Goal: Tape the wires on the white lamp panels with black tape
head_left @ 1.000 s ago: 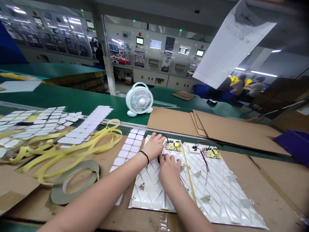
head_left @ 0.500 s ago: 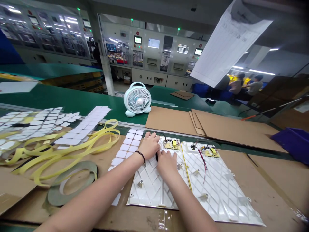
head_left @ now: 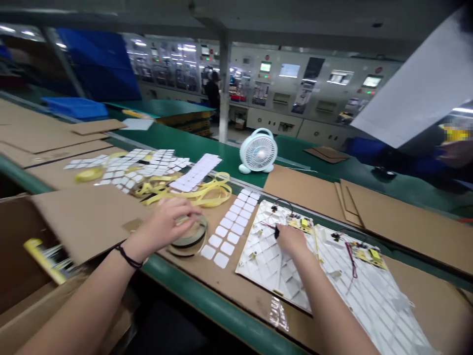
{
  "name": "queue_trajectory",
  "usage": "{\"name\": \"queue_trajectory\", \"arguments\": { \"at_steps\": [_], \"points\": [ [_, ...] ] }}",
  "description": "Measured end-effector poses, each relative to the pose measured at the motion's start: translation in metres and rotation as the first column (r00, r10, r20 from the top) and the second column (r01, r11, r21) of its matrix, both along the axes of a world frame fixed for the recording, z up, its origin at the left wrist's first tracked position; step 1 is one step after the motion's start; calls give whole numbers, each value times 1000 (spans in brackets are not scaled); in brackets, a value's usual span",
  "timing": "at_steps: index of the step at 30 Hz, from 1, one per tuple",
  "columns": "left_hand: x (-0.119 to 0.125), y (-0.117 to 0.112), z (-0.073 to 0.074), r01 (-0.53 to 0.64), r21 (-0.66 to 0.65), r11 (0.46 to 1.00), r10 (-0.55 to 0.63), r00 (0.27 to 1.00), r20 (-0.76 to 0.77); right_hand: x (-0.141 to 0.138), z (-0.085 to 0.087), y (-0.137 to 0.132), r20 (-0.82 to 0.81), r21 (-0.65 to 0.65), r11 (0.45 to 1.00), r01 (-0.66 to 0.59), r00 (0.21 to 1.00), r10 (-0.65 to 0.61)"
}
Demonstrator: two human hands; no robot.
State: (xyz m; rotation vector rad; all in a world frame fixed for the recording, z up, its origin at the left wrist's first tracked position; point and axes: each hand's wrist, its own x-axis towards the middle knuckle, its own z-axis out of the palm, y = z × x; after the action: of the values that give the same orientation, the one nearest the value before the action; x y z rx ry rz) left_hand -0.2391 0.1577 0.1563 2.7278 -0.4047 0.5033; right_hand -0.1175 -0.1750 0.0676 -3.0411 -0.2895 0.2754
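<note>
My left hand (head_left: 172, 222), fingers stretched out, is over a roll of greenish tape (head_left: 192, 236) on the cardboard; whether it touches the roll I cannot tell. My right hand (head_left: 291, 240) is closed at the left white ribbed plastic panel (head_left: 258, 246), with a small black part (head_left: 277, 232) at its fingertips. Thin dark wires run beside that part. A circuit board with a yellow component (head_left: 304, 223) sits at the panel's far edge. Alongside lies a second white panel (head_left: 369, 291) with a similar board (head_left: 371, 256) and red-black wires (head_left: 353, 264).
White rounded stickers (head_left: 231, 226) lie in rows left of the panels. Beyond the tape roll are yellow strips (head_left: 214, 197) and more white pieces (head_left: 158, 162). A small fan (head_left: 259, 152) stands behind. At lower left is an open cardboard box (head_left: 22, 310); cardboard sheets (head_left: 306, 190) lie at the back.
My left hand has left the panel and moved left to the tape roll. My right hand stays at the panel with the black part. The view has turned left.
</note>
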Motion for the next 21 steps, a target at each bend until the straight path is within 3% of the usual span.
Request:
{"name": "queue_trajectory", "arguments": {
  "at_steps": [3, 5, 6, 8, 10, 12, 14, 16, 21],
  "points": [
    [-35, 23, -28, 34, 155, 987, 11, 960, -281, -10, 7, -3, 59, 64, 998, 1, 998, -4],
    [-50, 25, -46, 27, 162, 986, 28, 945, -326, -23, 11, 4, 215, 249, 968, -32, 976, -23],
    [-55, 24, -55, 3, 161, 987, 46, 953, -301, -31, 13, 11, 292, 374, 923, -95, 956, -20],
    [-58, 18, -68, -66, 165, 984, 101, 971, -215, -49, 15, 35, 390, 577, 759, -302, 918, 69],
    [-55, 9, -77, -148, 126, 981, 166, 976, -143, -66, 14, 66, 424, 651, 589, -479, 873, 241],
    [-49, -1, -81, -184, 16, 983, 185, 974, -128, -80, 10, 95, 456, 659, 498, -563, 826, 330],
    [-45, -11, -82, -158, -101, 982, 144, 981, -133, -89, 2, 116, 489, 666, 460, -587, 810, 324],
    [-43, -22, -80, -103, -136, 985, 89, 991, -100, -93, -6, 126, 516, 673, 437, -597, 802, 301],
    [-45, -41, -71, -107, 51, 993, 98, 984, 145, -97, -16, 125, 546, 654, 444, -613, 788, 284]
  ]
}}
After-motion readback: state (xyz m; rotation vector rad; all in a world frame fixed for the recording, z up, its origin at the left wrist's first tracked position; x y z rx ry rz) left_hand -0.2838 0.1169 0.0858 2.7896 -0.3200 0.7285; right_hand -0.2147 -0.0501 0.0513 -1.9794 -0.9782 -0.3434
